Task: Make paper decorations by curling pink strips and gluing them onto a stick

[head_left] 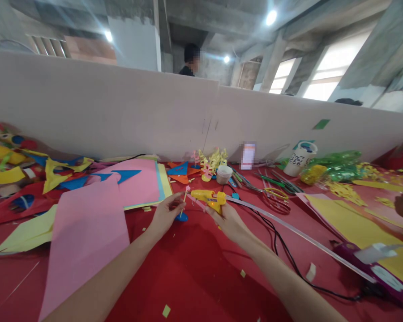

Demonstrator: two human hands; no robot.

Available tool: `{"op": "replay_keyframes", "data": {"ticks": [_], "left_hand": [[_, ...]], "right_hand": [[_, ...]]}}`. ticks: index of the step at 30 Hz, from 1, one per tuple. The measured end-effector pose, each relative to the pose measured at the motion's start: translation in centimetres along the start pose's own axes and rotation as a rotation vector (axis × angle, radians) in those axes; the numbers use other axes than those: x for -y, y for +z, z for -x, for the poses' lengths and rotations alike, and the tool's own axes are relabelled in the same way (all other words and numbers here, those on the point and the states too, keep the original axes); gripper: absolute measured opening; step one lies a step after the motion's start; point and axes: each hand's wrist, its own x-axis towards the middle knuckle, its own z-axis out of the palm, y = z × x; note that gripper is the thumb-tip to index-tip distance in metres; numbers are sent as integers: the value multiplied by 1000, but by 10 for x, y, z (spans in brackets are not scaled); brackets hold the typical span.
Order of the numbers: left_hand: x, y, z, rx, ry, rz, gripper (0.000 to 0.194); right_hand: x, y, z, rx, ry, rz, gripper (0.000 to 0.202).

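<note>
Red covered the table (174, 286), with a large pink sheet (87, 237) lying left of the hands. Beyond, the cluster of yellow and pink pieces (215, 162) stood upright, looking already put together. The right hand (230, 219) curled its fingers around the grip of a yellow glue gun (204, 195), its nozzle close to a thin stick (183, 206). That stick seemed unfinished, with joining left to do. The left hand (169, 211) pinched it between thumb and fingers, its small pink tip (188, 189) just above the fingertips.
</note>
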Motion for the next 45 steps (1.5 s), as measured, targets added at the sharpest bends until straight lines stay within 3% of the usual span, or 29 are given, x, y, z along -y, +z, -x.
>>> {"op": "replay_keyframes", "data": {"ticks": [4, 11, 30, 45], "left_hand": [[1, -1, 0, 7, 10, -26, 38], [4, 0, -1, 9, 17, -40, 37], [6, 0, -1, -1, 51, -67, 37], [5, 0, -1, -2, 52, -78, 37]], "right_hand": [[3, 0, 0, -24, -62, -37, 25], [1, 2, 0, 4, -32, -12, 27], [5, 5, 1, -67, -95, 18, 25], [6, 5, 1, -25, -75, 33, 27]]}}
